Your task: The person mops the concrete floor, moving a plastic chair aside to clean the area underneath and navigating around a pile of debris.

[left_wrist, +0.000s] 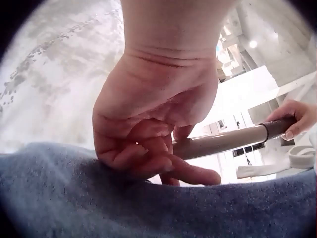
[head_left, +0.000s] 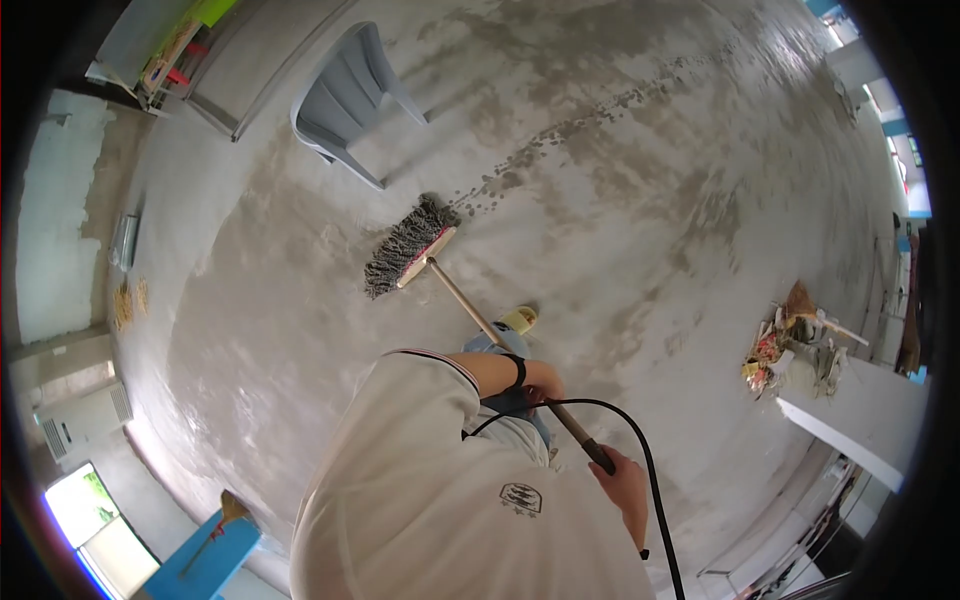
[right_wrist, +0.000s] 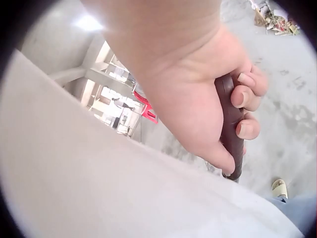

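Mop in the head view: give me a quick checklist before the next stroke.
1. Right hand gripping the dark end of the mop handle: ok.
2. Left hand on the handle, nearer the mop head: ok.
3. Mop head down on the floor, apart from the gray chair: ok, though the chair is near.
4. Black cable off the handle: cannot tell; they cross in view.
5. Rubbish pile cleared: not ok; it lies on the right.

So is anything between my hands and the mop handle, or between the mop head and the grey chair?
Nothing visible: the left hand and right hand hold the handle directly; only floor lies between the mop head and grey chair. In the head view, a black cable crosses the handle.
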Tool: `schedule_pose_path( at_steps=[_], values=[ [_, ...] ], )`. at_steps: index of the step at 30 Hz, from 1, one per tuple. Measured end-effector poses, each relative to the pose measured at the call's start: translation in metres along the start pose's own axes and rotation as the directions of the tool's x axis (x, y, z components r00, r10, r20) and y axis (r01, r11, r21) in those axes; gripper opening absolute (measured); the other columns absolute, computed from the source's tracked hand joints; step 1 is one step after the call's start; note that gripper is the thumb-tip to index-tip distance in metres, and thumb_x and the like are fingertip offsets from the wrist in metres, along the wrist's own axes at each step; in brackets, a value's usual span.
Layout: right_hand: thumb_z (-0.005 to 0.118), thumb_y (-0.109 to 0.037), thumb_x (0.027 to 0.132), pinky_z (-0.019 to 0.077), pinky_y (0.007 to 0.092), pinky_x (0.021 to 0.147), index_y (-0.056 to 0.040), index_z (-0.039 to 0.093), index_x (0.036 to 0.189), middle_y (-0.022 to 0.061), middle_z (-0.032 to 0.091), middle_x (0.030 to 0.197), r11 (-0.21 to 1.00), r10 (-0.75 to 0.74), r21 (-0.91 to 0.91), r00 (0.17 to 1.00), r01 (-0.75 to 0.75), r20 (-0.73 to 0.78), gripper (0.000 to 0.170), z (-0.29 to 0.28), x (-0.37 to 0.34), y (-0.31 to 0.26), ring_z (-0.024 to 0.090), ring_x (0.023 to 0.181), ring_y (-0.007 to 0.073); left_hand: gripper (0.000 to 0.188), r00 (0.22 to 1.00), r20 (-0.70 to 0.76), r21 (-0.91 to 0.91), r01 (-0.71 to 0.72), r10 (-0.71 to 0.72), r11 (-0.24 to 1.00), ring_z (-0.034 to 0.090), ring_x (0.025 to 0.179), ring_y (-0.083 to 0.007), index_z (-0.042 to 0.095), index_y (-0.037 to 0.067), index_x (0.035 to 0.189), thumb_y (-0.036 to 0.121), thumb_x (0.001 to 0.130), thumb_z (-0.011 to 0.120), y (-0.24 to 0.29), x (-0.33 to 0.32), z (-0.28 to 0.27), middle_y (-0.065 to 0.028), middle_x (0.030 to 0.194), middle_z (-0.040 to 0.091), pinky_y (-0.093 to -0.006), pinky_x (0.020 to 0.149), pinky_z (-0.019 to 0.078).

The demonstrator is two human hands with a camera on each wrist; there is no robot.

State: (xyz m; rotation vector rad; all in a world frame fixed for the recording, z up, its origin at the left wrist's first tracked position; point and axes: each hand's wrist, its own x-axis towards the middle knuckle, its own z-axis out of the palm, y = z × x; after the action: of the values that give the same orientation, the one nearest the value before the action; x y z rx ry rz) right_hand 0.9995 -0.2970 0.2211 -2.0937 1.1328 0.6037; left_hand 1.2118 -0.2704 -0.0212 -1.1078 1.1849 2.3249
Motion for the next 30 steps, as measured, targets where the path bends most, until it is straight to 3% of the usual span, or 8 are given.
schedule_pose_path(
  at_steps=[7, 11, 16, 20, 23, 28, 29, 30],
  values=[
    [0.069, -0.030, 0.079, 0.0502, 0.0379, 0.063, -0.0096, 0.064, 0.111, 0.0160, 0.066, 0.079, 0.996, -0.058, 0.072, 0.998, 0.060, -0.033, 0.038, -0.018, 0.021, 0.129, 0.065, 0.071, 0.0312, 0.026, 0.988, -0.144, -0.003, -0.065, 0.064, 0.998, 0.054, 0.052, -0.0232, 0.059, 0.008, 0.062, 0.025, 0.079, 0.050, 0.015, 0.127, -0.015, -0.0109, 0.061, 0.060, -0.0435, 0.052, 0.0421],
    [0.069, -0.030, 0.079, 0.0507, 0.0391, 0.064, -0.0093, 0.064, 0.110, 0.0162, 0.067, 0.081, 0.986, -0.109, 0.123, 0.994, 0.109, -0.011, 0.038, -0.015, 0.031, 0.220, 0.066, 0.074, 0.0321, 0.026, 0.973, -0.231, -0.070, -0.018, 0.002, 0.997, 0.052, 0.052, -0.0224, 0.060, 0.006, 0.066, 0.025, 0.080, 0.048, 0.077, 0.097, -0.001, -0.0113, 0.062, 0.060, -0.0420, 0.050, 0.0395],
    [0.067, -0.030, 0.079, 0.0513, 0.0406, 0.067, -0.0088, 0.064, 0.110, 0.0164, 0.067, 0.084, 0.958, -0.190, 0.225, 0.981, 0.177, 0.036, 0.038, -0.011, 0.028, 0.399, 0.066, 0.077, 0.0333, 0.028, 0.948, -0.299, -0.534, -0.070, -0.110, 0.843, 0.061, 0.056, -0.0197, 0.063, 0.010, 0.075, 0.031, 0.083, 0.047, 0.137, 0.158, 0.016, -0.0121, 0.069, 0.066, -0.0380, 0.052, 0.0435],
    [0.067, -0.031, 0.079, 0.0518, 0.0418, 0.068, -0.0084, 0.064, 0.110, 0.0166, 0.068, 0.086, 0.923, -0.227, 0.334, 0.971, 0.192, 0.070, 0.038, 0.000, 0.031, 0.461, 0.066, 0.080, 0.0343, 0.030, 0.764, -0.644, -0.171, -0.202, 0.046, 0.964, 0.068, 0.062, -0.0204, 0.069, 0.006, 0.074, 0.024, 0.085, 0.046, 0.186, 0.285, 0.037, -0.0137, 0.074, 0.070, -0.0368, 0.053, 0.0510],
    [0.066, -0.029, 0.079, 0.0514, 0.0421, 0.067, -0.0071, 0.063, 0.109, 0.0176, 0.068, 0.086, 0.969, -0.161, 0.211, 0.979, 0.132, 0.126, 0.038, -0.041, -0.024, 0.468, 0.067, 0.080, 0.0338, 0.030, 0.628, -0.755, -0.438, -0.266, -0.190, 0.859, 0.068, 0.063, -0.0235, 0.070, 0.003, 0.075, 0.018, 0.085, 0.046, 0.289, 0.218, 0.094, -0.0134, 0.072, 0.069, -0.0413, 0.056, 0.0535],
    [0.069, -0.041, 0.076, 0.0528, 0.0454, 0.062, -0.0176, 0.061, 0.115, 0.0143, 0.067, 0.075, 0.946, -0.300, -0.139, 0.953, 0.291, -0.049, 0.047, -0.044, -0.072, 0.525, 0.066, 0.070, 0.0353, 0.021, 0.814, -0.557, -0.642, -0.294, -0.167, 0.708, 0.064, 0.057, -0.0265, 0.069, 0.005, 0.081, 0.015, 0.078, 0.051, 0.335, 0.294, 0.113, -0.0141, 0.068, 0.067, -0.0431, 0.054, 0.0508],
    [0.067, -0.039, 0.075, 0.0523, 0.0464, 0.063, -0.0178, 0.062, 0.112, 0.0137, 0.067, 0.076, 0.948, -0.225, -0.227, 0.974, 0.222, 0.012, 0.043, -0.049, -0.075, 0.523, 0.066, 0.070, 0.0348, 0.015, 0.710, -0.689, -0.696, -0.705, 0.147, 0.136, 0.061, 0.053, -0.0252, 0.068, 0.006, 0.079, 0.009, 0.072, 0.056, 0.286, 0.383, 0.121, -0.0144, 0.067, 0.067, -0.0390, 0.049, 0.0481],
    [0.067, -0.039, 0.075, 0.0523, 0.0464, 0.063, -0.0178, 0.062, 0.112, 0.0137, 0.067, 0.076, 0.952, -0.221, -0.213, 0.975, 0.219, 0.018, 0.043, -0.056, -0.078, 0.512, 0.066, 0.070, 0.0348, 0.015, 0.720, -0.680, -0.706, -0.694, 0.138, 0.141, 0.061, 0.053, -0.0252, 0.068, 0.006, 0.079, 0.009, 0.072, 0.056, 0.293, 0.382, 0.123, -0.0144, 0.067, 0.067, -0.0390, 0.049, 0.0481]
  ],
)
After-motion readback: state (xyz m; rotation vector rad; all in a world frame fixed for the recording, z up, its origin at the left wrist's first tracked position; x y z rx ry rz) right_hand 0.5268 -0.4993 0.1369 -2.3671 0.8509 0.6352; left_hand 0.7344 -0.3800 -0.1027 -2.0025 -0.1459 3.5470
